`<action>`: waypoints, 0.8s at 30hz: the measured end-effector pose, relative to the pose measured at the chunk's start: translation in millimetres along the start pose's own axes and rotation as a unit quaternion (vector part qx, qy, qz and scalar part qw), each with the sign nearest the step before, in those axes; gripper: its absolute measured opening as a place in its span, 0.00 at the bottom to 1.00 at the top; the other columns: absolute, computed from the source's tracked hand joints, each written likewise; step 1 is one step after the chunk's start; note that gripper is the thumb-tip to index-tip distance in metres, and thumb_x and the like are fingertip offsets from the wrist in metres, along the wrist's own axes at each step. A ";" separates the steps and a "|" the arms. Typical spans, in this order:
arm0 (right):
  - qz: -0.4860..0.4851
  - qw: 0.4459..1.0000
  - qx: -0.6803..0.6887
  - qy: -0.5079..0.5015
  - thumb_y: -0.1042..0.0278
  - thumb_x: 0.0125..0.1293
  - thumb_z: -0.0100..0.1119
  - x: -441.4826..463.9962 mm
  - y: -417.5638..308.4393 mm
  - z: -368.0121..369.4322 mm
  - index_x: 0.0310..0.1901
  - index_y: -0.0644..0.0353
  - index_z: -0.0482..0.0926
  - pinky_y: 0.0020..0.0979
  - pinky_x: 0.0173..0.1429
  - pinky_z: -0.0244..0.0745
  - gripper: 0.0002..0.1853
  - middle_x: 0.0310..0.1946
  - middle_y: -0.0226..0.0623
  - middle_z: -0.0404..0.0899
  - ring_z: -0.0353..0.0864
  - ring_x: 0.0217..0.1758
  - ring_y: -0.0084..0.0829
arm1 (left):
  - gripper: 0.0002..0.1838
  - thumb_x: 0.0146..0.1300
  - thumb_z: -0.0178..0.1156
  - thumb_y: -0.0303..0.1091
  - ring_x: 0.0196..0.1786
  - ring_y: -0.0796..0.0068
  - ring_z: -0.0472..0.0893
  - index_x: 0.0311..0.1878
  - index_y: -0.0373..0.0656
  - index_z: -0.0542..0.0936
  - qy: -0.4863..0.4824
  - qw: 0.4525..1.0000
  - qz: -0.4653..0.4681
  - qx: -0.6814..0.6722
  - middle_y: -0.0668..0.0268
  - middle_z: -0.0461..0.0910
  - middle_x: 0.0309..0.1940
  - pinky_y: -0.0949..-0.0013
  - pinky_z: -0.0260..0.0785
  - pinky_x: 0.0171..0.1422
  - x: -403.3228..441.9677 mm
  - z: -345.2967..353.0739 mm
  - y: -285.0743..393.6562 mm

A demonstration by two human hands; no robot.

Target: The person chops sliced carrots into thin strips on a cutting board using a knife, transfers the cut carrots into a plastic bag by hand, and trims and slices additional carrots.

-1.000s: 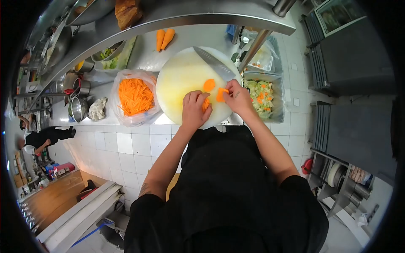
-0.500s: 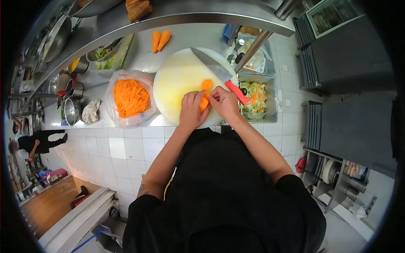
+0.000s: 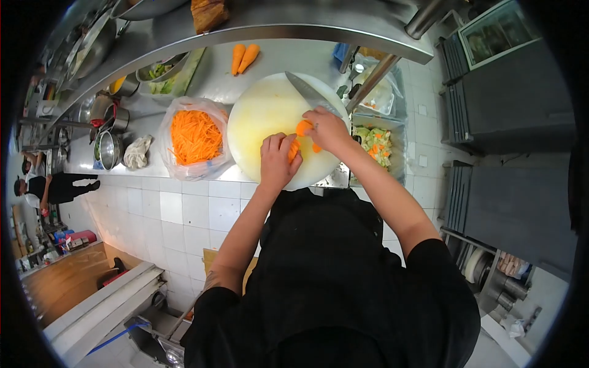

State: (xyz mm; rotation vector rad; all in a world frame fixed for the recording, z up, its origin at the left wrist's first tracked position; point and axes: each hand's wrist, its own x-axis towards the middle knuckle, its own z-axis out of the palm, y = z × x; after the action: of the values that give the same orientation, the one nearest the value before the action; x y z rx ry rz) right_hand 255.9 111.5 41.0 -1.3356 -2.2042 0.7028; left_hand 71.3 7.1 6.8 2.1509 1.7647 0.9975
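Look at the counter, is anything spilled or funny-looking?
I see nothing spilled or broken. Only the pale cloth looks a little untidy: it lies crumpled on the counter beside a metal bowl, not folded.

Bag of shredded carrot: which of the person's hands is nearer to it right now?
Left. The left hand holds carrot pieces on the board, a gap to the bag's right; the right hand is farther right, fingers at a carrot slice.
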 end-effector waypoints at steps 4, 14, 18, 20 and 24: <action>0.026 0.994 -0.081 -0.065 0.70 0.65 0.77 4.9 -4.0 7.1 0.53 0.58 0.86 0.50 0.57 0.84 0.16 0.53 0.43 0.81 0.88 0.54 0.53 | 0.28 0.62 0.75 0.33 0.63 0.47 0.78 0.66 0.43 0.83 0.001 1.000 0.001 -0.016 0.53 0.80 0.59 0.48 0.71 0.71 2.0 -3.2 -1.2; 0.118 0.975 0.188 0.014 0.71 0.68 0.74 -14.9 -3.3 -3.1 0.48 0.63 0.86 0.46 0.44 0.84 0.10 0.34 0.45 0.87 0.91 0.39 0.49 | 0.31 0.62 0.76 0.34 0.64 0.48 0.77 0.70 0.44 0.82 0.000 1.000 0.006 -0.014 0.53 0.80 0.60 0.48 0.71 0.72 0.3 1.6 -7.5; 0.170 0.960 0.223 0.018 0.72 0.69 0.73 -24.5 -6.2 24.1 0.45 0.63 0.87 0.44 0.41 0.84 0.07 0.33 0.47 0.90 0.91 0.35 0.49 | 0.34 0.62 0.76 0.34 0.65 0.48 0.77 0.73 0.45 0.81 -0.006 1.000 -0.004 -0.014 0.53 0.80 0.60 0.48 0.70 0.71 2.3 -1.1 -7.2; 0.155 0.971 0.180 -0.006 0.70 0.68 0.74 -26.7 -12.1 37.3 0.42 0.62 0.87 0.43 0.43 0.84 0.06 0.35 0.49 0.91 0.92 0.38 0.49 | 0.34 0.62 0.77 0.34 0.64 0.48 0.77 0.73 0.46 0.81 -0.014 1.000 -0.003 -0.015 0.53 0.80 0.60 0.49 0.70 0.71 3.4 -2.8 -5.5; 0.108 0.988 0.094 -0.055 0.72 0.67 0.70 -22.5 -20.2 26.6 0.43 0.61 0.87 0.48 0.50 0.85 0.05 0.35 0.46 0.90 0.92 0.43 0.52 | 0.28 0.61 0.77 0.34 0.62 0.50 0.78 0.67 0.49 0.86 0.009 1.000 0.015 -0.007 0.58 0.81 0.58 0.49 0.71 0.69 4.4 1.4 -6.7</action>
State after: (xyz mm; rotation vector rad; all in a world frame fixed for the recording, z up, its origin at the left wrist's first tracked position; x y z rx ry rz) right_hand 235.4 78.3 30.8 -1.4831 -2.0337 1.0596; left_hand 67.0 13.4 3.8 2.1728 1.7324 1.0355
